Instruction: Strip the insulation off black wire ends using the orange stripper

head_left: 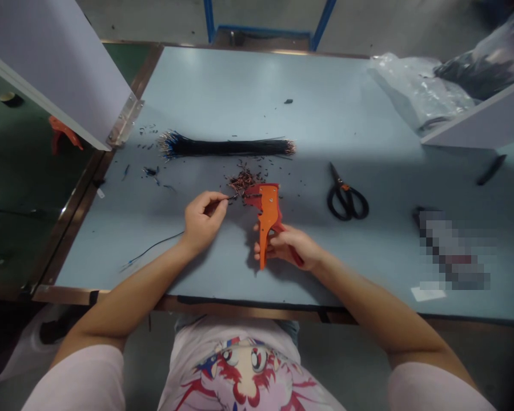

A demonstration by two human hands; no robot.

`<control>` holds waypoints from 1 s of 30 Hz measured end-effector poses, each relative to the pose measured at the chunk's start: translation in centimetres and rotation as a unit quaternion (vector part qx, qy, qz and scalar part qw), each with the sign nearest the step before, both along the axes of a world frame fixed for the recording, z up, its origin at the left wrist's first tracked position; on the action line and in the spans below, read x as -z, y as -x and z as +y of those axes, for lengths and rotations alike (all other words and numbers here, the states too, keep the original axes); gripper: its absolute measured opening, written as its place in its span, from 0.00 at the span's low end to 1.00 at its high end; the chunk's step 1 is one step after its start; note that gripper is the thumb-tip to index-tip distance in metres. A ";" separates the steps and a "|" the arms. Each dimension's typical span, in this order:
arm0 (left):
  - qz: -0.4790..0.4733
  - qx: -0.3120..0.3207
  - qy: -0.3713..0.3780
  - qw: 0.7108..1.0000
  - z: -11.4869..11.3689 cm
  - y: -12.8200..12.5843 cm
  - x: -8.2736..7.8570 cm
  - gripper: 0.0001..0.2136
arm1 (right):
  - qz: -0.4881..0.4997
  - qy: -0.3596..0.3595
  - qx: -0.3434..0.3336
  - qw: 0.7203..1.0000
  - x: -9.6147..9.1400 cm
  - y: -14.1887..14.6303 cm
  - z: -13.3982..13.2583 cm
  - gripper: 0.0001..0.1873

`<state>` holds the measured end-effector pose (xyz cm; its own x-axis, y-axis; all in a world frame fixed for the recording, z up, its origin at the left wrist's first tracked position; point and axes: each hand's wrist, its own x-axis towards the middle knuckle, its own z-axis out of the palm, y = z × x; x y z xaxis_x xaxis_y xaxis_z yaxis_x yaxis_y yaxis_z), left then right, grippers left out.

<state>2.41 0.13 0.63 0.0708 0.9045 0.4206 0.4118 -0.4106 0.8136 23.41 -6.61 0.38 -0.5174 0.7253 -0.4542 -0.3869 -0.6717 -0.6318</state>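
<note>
The worktop is bare along its far edge. The bundle lies beyond the hands, with the scissors well right (clear of both). The right hand has its grip wrapped round the stripper mid-worktop; the left hand has its grip pinching 1 wire at the stripper's head.

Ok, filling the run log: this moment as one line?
left hand: pinches black wire | right hand: holds orange stripper | scissors: on table, untouched

Orange wire stripper, black wire bundle and black-handled scissors on a pale blue surface — reddish-brown snippets scattered between.
</note>
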 end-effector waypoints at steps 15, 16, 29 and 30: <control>0.051 0.062 -0.009 0.997 -0.7 -0.3 0.5 0.04 | 0.070 -0.013 -0.037 0.997 0.4 0.3 -0.6 0.20; 0.052 0.066 -0.008 0.996 -0.7 -0.3 0.5 0.04 | 0.077 -0.021 -0.039 0.996 0.3 0.3 -0.6 0.20; 0.050 0.079 -0.020 0.995 -0.9 -0.4 0.3 0.03 | 0.073 -0.063 -0.055 0.994 -0.1 0.3 -0.9 0.17; 0.049 0.080 -0.021 0.995 -0.8 -0.4 0.3 0.03 | 0.071 -0.062 -0.054 0.994 -0.1 0.3 -0.9 0.17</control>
